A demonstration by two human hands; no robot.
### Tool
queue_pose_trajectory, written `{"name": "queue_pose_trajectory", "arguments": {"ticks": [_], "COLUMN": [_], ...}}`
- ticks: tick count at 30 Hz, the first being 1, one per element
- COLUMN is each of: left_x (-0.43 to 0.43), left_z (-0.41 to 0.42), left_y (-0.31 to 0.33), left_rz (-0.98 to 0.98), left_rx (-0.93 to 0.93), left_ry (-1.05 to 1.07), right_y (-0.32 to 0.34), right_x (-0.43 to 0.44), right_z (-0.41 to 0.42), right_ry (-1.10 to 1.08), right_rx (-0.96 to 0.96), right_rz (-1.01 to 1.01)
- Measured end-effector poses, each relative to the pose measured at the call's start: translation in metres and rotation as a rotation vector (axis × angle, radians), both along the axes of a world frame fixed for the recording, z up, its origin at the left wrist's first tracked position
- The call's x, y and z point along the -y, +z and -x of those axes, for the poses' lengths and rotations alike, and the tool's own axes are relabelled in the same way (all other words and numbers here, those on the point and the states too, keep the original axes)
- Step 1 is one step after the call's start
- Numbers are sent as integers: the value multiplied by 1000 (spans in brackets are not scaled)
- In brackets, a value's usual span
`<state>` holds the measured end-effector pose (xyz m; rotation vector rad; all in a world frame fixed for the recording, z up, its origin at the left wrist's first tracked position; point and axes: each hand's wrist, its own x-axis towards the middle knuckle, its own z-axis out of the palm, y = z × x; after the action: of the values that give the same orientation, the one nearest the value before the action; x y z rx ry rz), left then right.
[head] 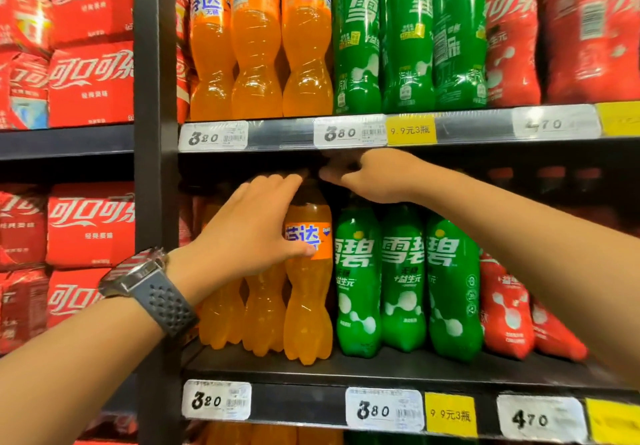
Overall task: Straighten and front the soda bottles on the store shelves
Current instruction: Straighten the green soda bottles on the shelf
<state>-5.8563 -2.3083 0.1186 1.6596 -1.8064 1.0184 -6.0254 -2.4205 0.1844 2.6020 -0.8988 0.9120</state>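
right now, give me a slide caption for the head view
Left hand grips an orange bottle while the right hand reaches in above the green bottles.

Fanta bottles left of Sprite bottles, cola bottles rightmost — more seemingly behind

Two bare arms and one wristwatch.

The left forearm and the right forearm show uncovered from the picture's edges up to the left hand and the right hand, whose fingers are bare too. The only thing worn is a watch on the left wrist. Its case is rectangular with a silvery metal rim and a dark glossy face that catches reddish reflections. Its strap is broad, dark grey and matte, pierced by close rows of small round holes.
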Motion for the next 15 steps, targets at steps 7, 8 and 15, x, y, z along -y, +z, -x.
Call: {"name": "queue_pose_trajectory", "arguments": {"ticks": [7, 8, 15], "left_x": [6, 10, 50], "left_z": [22, 30, 56], "left_y": [10, 14, 46], "left_rz": [122, 120, -110], "left_rx": [38, 58, -95], "left_ry": [-14, 10, 107], "right_y": [-15, -15, -20], "right_x": [32, 37, 54], "right_z": [88, 97, 121], "right_ry": [-221, -260, -169], "right_rx": [-44, -57, 144], "right_rz": [215, 197, 67]}}
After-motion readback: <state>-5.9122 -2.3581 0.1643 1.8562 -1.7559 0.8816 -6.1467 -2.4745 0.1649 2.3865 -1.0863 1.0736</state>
